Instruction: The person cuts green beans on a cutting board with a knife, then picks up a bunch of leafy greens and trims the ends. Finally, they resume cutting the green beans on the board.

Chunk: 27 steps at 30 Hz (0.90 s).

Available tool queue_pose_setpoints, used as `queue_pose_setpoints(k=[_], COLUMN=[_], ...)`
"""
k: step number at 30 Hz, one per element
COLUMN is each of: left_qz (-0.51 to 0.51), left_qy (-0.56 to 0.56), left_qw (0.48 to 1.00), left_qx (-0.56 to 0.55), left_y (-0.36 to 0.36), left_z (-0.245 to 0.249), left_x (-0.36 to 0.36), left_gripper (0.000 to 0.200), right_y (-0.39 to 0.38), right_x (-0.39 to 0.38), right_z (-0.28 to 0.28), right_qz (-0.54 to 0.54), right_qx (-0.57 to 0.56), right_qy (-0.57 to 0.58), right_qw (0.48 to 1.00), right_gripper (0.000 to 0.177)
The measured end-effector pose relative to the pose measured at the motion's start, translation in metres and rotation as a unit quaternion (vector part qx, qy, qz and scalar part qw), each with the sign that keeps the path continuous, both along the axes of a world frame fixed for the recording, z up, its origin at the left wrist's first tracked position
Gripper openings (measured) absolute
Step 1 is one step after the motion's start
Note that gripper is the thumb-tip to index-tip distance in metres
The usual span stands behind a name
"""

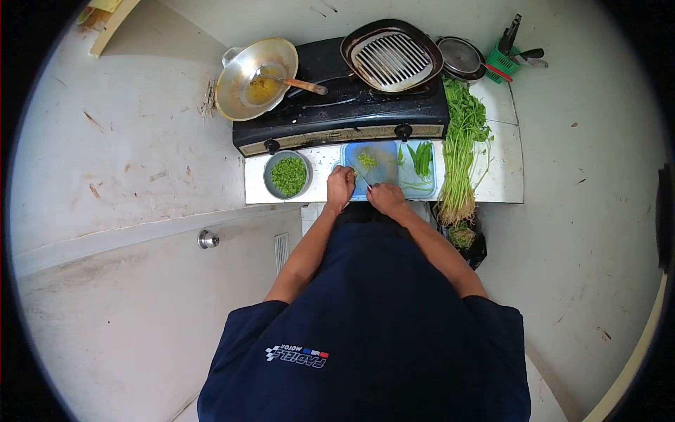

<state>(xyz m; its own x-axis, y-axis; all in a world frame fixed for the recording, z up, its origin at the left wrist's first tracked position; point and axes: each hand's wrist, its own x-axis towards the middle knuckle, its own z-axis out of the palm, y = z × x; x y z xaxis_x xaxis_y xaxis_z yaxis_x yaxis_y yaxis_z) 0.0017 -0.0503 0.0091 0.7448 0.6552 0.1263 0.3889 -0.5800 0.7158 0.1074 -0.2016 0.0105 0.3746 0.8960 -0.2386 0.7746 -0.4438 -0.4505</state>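
My right hand (386, 199) is closed round the handle of a knife (363, 179), whose blade points up and left over a blue cutting board (383, 155). At the board's left edge my left hand (341, 186) has its fingers bent together beside the blade; what they hold is too small to name. Chopped green pieces (367, 162) lie on the board just above the blade. Longer green pods or leaves (421, 159) rest on the board's right part. To the left stands a grey bowl (267, 184) of chopped greens (289, 175).
Behind the board is a black stove (323, 112) with a wok (235, 88), holding a wooden-handled utensil (306, 86), and a grill pan (394, 56). Leafy stalks with roots (460, 155) lie at right. A green basket (500, 65) of utensils stands behind, near a round strainer (460, 55).
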Motion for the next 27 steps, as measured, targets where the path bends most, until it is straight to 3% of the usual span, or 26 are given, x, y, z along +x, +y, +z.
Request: queue_pose_setpoints(k=[17,27], left_qz=[0.013,0.020], left_qy=[0.004,-0.012], left_qw=[1.000,1.000], left_qx=[-0.003,-0.015], left_y=[-0.002,-0.003], left_z=[-0.002,0.002], left_x=[0.003,0.004], left_gripper=[0.003,0.001], right_y=[-0.004,0.006], right_x=[0.004,0.011], right_z=[-0.012,0.003], right_qz=[-0.022,0.016], right_qx=[0.019,0.016], right_qy=[0.024,0.032], right_qw=[0.999,0.999], right_gripper=[0.040,0.044])
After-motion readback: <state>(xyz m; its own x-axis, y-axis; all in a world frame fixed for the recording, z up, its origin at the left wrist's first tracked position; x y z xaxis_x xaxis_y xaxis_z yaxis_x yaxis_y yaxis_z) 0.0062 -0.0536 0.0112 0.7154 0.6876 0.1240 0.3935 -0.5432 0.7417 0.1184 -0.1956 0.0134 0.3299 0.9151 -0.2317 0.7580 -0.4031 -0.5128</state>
